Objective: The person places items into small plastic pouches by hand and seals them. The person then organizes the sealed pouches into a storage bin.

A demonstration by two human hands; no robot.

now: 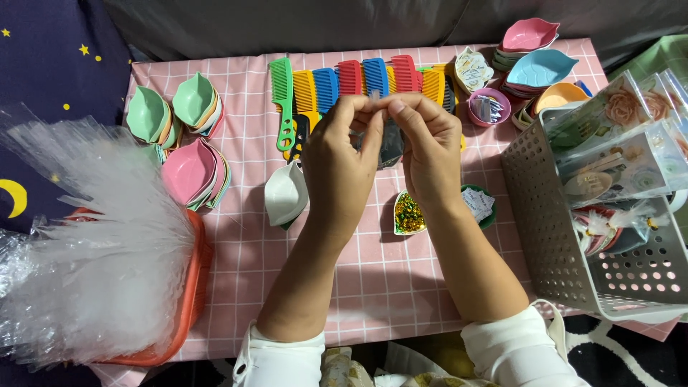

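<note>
Holding: both hands raised over table [373, 287] centre, pinching one small clear packet [390, 143] betw. them.
L hand [337, 168]: fingers curled, thumb + fingertips gripping packet's top edge.
R hand [430, 154]: same grip from other side, fingertips meeting L hand's at the top.
Packet: dark piece inside, hangs below fingertips, just in front of combs; contents too small to tell.
Combs [358, 79]: fanned row at table's far edge, green, orange, blue, red, yellow; handles partly hidden behind hands.
White dish [285, 193]: leaf-shaped, tilted, just left of L wrist; inside not visible.
Glitter dish [408, 215]: small white dish w/ gold-green shiny bits, under R wrist.
Green dish [480, 204]: holds small white sachets, just right of R wrist.
Pink cup [489, 107]: round, w/ small packets inside, right of combs.
Dish stacks L [190, 143]: leaf dishes nested, green on top at back, pink on top nearer.
Dish stacks R [537, 61]: pink, blue, orange tops, far right corner.
Grey basket [566, 244]: perforated, at right edge, filled w/ wrapped floral-print packs.
Orange basket [190, 301]: at left edge, stuffed w/ clear cellophane bags [93, 251] fanning out.
Cloth: pink check, covers table.
</note>
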